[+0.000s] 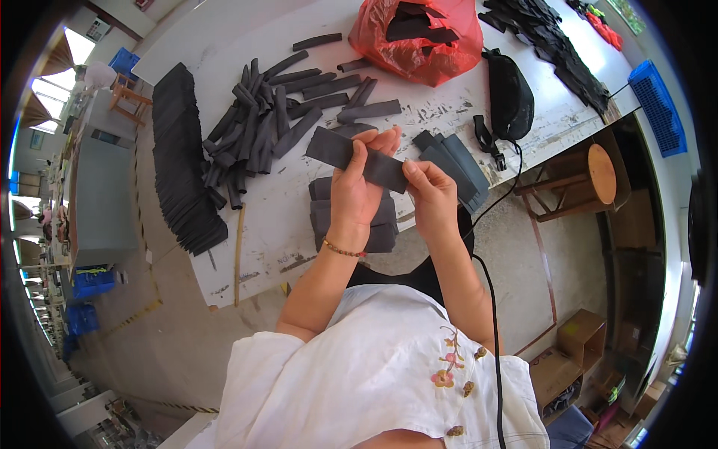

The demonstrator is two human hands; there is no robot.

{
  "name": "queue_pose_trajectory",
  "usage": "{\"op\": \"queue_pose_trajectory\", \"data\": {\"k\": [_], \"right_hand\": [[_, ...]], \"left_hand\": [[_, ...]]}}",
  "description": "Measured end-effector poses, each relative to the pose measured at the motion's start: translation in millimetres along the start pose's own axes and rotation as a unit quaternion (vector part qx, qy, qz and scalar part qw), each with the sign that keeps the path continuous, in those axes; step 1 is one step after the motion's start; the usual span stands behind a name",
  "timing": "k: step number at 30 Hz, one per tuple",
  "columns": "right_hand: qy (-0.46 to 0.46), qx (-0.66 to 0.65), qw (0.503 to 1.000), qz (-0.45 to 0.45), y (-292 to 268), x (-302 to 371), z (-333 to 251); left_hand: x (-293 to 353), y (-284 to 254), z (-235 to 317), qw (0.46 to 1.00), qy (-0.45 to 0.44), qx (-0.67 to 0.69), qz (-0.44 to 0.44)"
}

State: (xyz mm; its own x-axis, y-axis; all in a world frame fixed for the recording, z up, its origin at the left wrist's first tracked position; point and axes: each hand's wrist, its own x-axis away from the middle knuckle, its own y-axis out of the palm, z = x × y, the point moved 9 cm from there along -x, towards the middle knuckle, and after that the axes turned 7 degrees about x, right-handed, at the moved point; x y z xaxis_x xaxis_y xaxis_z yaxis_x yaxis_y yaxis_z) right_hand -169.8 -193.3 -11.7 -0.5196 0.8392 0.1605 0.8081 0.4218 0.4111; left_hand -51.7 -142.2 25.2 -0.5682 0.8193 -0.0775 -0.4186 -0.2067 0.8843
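White table (277, 232) lies beneath both hands. Near edge passes under the forearms and slants away on the right hand's right side. Bare, scuffed top left of the left forearm; more bare top ahead of the right hand, short of the bag.

Overlapping row of black pieces (183, 161): far left of the left hand, reaching the near edge. Heap of dark rolls (262, 127): left and ahead of it, nearer. Red bag (366, 37): ahead of both hands. Black pouch (511, 97): ahead and right of the right hand. Stacked dark pieces (325, 217): below the left hand. Grey flat pieces (464, 172): just right of the right hand.

Left hand (360, 179) supports dark strip (384, 171), thumb on top; right hand (434, 191) pinches its right end. Left end sticks out free.

Counts: one bag, one pouch, one held strip; at least three grey pieces. Rolls, row and stack overlap too much to count.
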Motion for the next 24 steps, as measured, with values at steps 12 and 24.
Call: {"op": "queue_pose_trajectory", "data": {"k": [12,24], "right_hand": [[-0.510,0.493,0.703,-0.044,30.4,38.2,-82.2],[-0.006,0.143,0.989,0.036,-22.9,-7.8,11.4]], "left_hand": [[17.0,-83.0,31.3,0.967,-0.054,-0.136,0.210],[14.7,-53.7,31.8,0.988,-0.029,-0.044,0.146]]}}
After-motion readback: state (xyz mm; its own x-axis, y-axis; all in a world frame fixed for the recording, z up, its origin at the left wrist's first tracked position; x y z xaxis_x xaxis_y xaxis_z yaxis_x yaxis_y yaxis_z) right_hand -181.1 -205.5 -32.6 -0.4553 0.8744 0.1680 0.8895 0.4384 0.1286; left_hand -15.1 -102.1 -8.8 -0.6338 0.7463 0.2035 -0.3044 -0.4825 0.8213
